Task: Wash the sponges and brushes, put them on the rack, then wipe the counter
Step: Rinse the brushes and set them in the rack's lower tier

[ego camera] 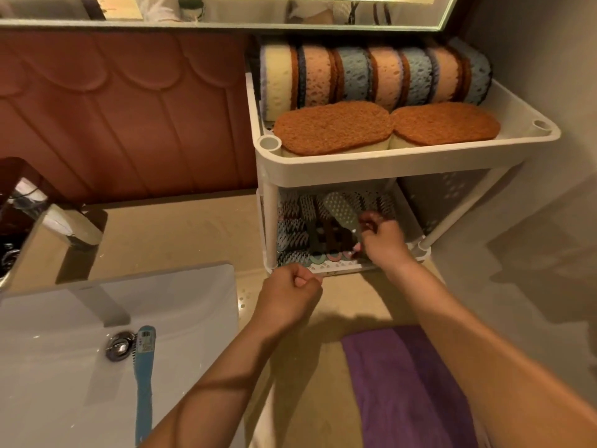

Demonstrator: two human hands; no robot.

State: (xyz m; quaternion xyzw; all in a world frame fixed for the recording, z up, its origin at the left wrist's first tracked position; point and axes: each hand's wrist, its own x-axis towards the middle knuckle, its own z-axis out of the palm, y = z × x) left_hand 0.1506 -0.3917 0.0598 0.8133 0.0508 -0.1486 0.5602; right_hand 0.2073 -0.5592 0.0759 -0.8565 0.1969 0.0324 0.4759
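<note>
Right grip: my right hand (pixel 382 240) pinches grey brush (pixel 342 210) by its handle, on rack (pixel 387 166) lower shelf.
Axis: head lies 11 o'clock of grip.
Left grip: my left hand (pixel 290 292) curled, empty.
Unwashed, I judge: blue brush (pixel 143 383) in sink (pixel 193 286), 8 o'clock of left hand, the nearer; axis 12–6.

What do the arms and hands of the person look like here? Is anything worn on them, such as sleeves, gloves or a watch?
Both arms are bare as far as the picture shows: no sleeve covers the left forearm or the right forearm. The left hand and the right hand wear no gloves, and no watch, bracelet or ring is visible on either.
</note>
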